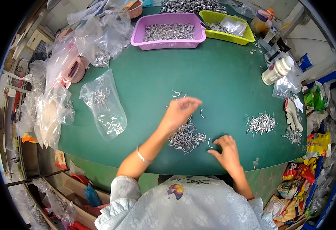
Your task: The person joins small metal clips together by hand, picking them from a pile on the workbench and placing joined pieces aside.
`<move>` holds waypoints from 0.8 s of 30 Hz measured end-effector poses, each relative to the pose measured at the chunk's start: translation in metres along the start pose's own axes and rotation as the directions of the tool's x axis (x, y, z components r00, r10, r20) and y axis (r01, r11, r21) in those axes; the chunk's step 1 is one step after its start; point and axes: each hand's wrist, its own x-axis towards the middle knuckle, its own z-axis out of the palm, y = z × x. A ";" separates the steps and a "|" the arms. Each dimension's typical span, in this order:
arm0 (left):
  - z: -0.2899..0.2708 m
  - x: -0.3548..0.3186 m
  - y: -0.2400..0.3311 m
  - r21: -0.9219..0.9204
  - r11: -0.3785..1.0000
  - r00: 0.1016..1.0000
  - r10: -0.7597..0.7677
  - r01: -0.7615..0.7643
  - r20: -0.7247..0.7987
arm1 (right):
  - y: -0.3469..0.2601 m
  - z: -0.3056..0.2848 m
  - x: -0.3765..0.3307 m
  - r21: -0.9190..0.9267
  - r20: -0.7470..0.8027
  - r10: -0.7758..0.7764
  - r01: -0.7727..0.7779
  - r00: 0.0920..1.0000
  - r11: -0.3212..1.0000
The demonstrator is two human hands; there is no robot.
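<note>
Curved metal pieces [186,140]: heaped on the green table [160,73]
Left hand [181,109]: curled by them; can't tell its grip
Right hand [228,153]: parted fingers, beside a stray piece [209,143]
Pinch: singly, lightly, I'd say

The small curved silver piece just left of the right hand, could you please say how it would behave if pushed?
The curved silver piece by the right hand looks metallic, so is probably stiff. Being thin, it is likely light. Its bowed shape may make it pivot rather than roll.
</note>
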 end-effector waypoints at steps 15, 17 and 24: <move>0.035 -0.084 -0.035 -0.018 0.973 0.971 0.228 -0.230 -0.071 | -0.059 -0.032 0.003 -0.017 -0.252 -0.479 0.491 0.841 0.871; 0.037 -0.087 -0.030 -0.151 0.979 0.988 0.127 -0.139 -0.089 | -0.064 -0.037 0.004 -0.042 -0.270 -0.521 0.531 0.810 0.846; 0.035 -0.096 -0.013 -0.269 0.953 0.989 0.150 -0.141 0.014 | -0.077 -0.050 0.005 -0.044 -0.271 -0.540 0.550 0.797 0.834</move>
